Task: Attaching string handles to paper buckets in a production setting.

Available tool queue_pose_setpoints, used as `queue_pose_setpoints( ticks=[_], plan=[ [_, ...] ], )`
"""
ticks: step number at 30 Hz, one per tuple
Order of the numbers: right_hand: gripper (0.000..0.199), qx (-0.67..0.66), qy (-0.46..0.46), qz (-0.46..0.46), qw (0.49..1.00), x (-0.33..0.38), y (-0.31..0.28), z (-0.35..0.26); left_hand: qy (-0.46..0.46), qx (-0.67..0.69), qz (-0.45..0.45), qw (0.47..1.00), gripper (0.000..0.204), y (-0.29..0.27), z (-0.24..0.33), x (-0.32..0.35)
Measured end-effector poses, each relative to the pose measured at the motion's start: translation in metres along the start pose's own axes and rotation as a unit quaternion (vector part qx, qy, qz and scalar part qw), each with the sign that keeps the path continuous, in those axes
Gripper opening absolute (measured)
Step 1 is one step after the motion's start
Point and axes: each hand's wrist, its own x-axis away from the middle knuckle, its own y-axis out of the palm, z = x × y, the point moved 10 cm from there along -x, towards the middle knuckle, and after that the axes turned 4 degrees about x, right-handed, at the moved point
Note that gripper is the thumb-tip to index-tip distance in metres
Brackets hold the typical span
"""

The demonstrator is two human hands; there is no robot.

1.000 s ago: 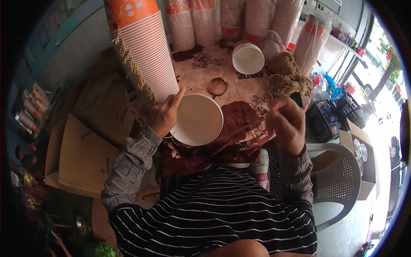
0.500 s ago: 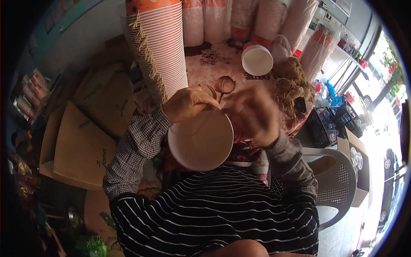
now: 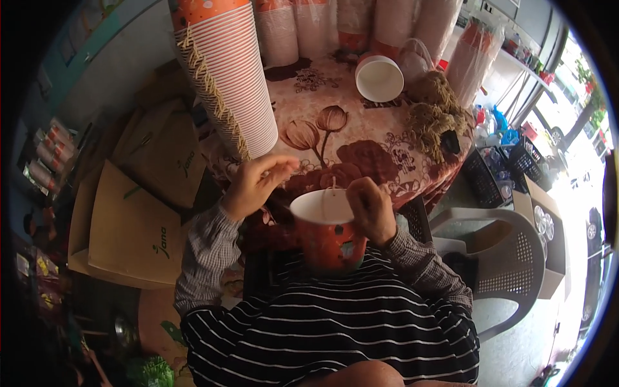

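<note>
An orange printed paper bucket (image 3: 330,248) with a white inside stands in front of my body, over my striped clothing. My right hand (image 3: 374,209) is closed at the right side of its rim, knuckles up; the fingertips are hidden. A thin cord (image 3: 334,182) shows at the far rim and hangs down inside the bucket. To the left of the bucket, my left hand (image 3: 258,184) is raised off it, fingers stretched and apart from anything. Left of that hand, a tall leaning stack of the same buckets (image 3: 235,84) has a row of twine pieces (image 3: 213,97) along its side.
A flowered cloth covers the table (image 3: 380,155). On it lie one bucket on its side (image 3: 379,79), a heap of twine (image 3: 433,122) and several wrapped stacks (image 3: 393,29) behind. Cardboard boxes (image 3: 132,226) stand left; a grey plastic chair (image 3: 509,258) and black crates (image 3: 493,180) stand right.
Both hands have come down and apart from above the bucket. The bucket has moved right and turned, so its orange outside now shows. My left hand has opened away from the cord.
</note>
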Motion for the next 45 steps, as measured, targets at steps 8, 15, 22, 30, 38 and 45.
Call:
queue_pose_setpoints(
  ticks=[8,15,22,30,38,45],
  plan=[
    [0.009,-0.07,0.047,0.043,0.996,0.011,-0.01,0.027,0.127,-0.204,0.066,0.968,0.019,0.074,0.026,0.05],
    [0.008,-0.205,0.033,0.035,0.978,0.019,-0.013,0.022,0.081,-0.136,0.078,0.984,0.018,0.078,0.02,0.064],
    [0.009,-0.058,-0.04,-0.048,0.996,0.037,-0.013,-0.022,0.11,-0.236,0.132,0.956,0.02,0.083,0.046,0.073],
    [0.015,0.041,-0.164,-0.052,0.984,0.048,0.007,-0.041,0.107,-0.263,0.129,0.95,0.025,0.089,0.043,0.071],
    [0.016,0.054,-0.142,-0.055,0.987,0.048,0.008,-0.037,0.103,-0.276,0.125,0.947,0.025,0.092,0.044,0.071],
    [0.018,0.079,-0.164,-0.035,0.983,0.048,0.006,-0.04,0.114,-0.272,0.123,0.948,0.026,0.096,0.046,0.069]
  ],
)
